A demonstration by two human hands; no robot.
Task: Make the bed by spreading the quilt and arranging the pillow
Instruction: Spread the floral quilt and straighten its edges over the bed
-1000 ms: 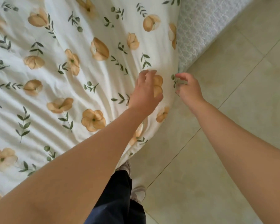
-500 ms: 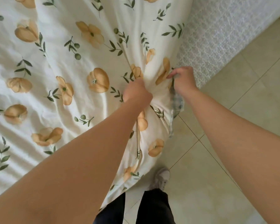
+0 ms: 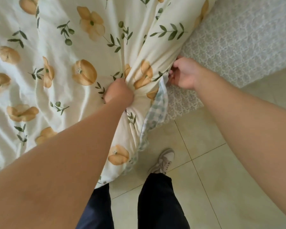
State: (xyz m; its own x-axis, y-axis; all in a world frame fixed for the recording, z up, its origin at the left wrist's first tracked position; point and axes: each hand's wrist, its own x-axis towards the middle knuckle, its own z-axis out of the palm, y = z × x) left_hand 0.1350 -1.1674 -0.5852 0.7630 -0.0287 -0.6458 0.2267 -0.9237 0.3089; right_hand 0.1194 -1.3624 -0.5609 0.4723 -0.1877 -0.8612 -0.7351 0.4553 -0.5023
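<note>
Both arms reach forward. The left hand (image 3: 118, 93) is a tight fist gripping a bunch of the quilt (image 3: 61, 52); the right hand (image 3: 184, 73), curled, pinches the quilt's edge just beside it.

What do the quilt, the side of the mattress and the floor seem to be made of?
Quilt: soft matte woven fabric, probably cotton; it bunches into folds. Mattress side: quilted textile, stitched lattice pattern in relief. Floor: glazed tile, likely ceramic; grout lines and slight sheen.

Quilt (image 3: 73, 47) on bed (image 3: 238, 38), corner over floor (image 3: 221, 179) at right
</note>
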